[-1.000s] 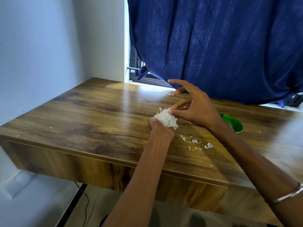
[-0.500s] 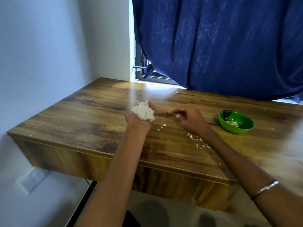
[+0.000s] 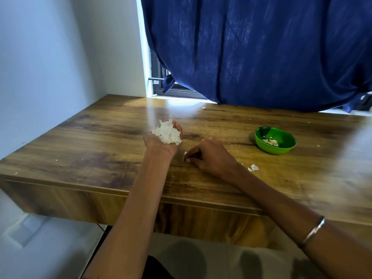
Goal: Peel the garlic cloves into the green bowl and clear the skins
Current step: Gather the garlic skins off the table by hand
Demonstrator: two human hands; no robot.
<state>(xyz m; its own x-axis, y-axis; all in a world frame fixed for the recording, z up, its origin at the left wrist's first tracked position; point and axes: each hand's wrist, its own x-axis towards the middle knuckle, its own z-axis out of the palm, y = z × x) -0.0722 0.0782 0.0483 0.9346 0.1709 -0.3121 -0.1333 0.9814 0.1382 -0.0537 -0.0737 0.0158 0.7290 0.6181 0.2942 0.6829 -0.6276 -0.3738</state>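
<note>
Garlic skins, a heap of thin white papery flakes [image 3: 168,133], sit in our upturned left hand [image 3: 164,140], fingers curled up around them as a cup. Our right hand [image 3: 209,156] rests knuckles-up on the wooden table [image 3: 100,154], fingertips [image 3: 188,159] bent together at a small flake; whether they pinch it we cannot tell. Further right lie loose white scraps [image 3: 254,167], and beyond them the round green plastic bowl [image 3: 285,147] holding peeled cloves [image 3: 270,141]. We judge the heap could spill if the palm tilts, since the flakes look light and unsecured.
</note>
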